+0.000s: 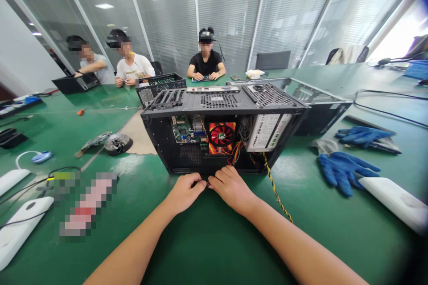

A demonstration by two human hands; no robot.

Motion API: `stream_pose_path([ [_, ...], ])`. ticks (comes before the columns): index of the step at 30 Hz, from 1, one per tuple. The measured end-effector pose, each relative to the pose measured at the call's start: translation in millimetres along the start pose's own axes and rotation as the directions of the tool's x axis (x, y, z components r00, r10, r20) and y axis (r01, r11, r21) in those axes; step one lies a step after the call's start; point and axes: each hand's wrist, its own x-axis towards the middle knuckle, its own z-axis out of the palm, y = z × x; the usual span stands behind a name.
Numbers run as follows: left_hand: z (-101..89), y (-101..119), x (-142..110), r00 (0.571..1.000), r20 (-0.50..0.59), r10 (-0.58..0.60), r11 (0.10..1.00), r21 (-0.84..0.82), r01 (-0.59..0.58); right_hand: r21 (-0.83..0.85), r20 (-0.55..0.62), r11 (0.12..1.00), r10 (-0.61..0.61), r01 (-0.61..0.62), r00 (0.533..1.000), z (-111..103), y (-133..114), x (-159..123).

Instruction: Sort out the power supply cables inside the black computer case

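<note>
An open black computer case (174,107) stands before me with its bare side facing me. Inside it are a green motherboard (182,130), a red-and-black cooling fan (221,137) and a silver power supply (267,131). At the case's lower front edge, my left hand (185,191) is closed with thumb and forefinger pinched. Close beside it, my right hand (232,187) is closed too, fingers curled. A thin reddish wire (207,183) shows between the fingertips, its rest hidden by the hands. A yellow-and-black twisted cable (276,193) hangs out of the case onto the table.
Blue gloves (344,169) and a white power strip (394,200) lie on the green table (214,249) at right. Another case (324,113) stands behind mine. To the left are a round metal part (118,143) and another white strip (25,227). Several people sit across.
</note>
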Motion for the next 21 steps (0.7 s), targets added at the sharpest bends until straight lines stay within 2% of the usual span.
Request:
stream_pose_path([
  [3, 0.1, -0.7, 0.9, 1.000, -0.002, 0.001, 1.000, 0.005, -0.001, 0.034, -0.032, 0.999, 0.004, -0.003, 0.999, 3.7, 2.8, -1.2],
  [6, -2.1, -0.8, 2.3, 0.999, 0.010, 0.049, 0.999, 0.012, -0.049, 0.056, -0.049, 0.998, -0.009, 0.012, 0.999, 4.7, 5.9, -1.7],
  [12, -4.0, -3.1, 6.0, 0.993, 0.038, 0.108, 0.992, 0.057, -0.110, 0.013, -0.007, 0.997, -0.081, 0.081, 0.997, 2.6, 9.4, -0.3],
  [21, -1.6, -7.6, 7.0, 0.964, 0.005, 0.267, 0.953, 0.149, -0.265, 0.019, 0.034, 0.996, -0.084, 0.083, 0.996, 0.3, 9.1, 1.3],
])
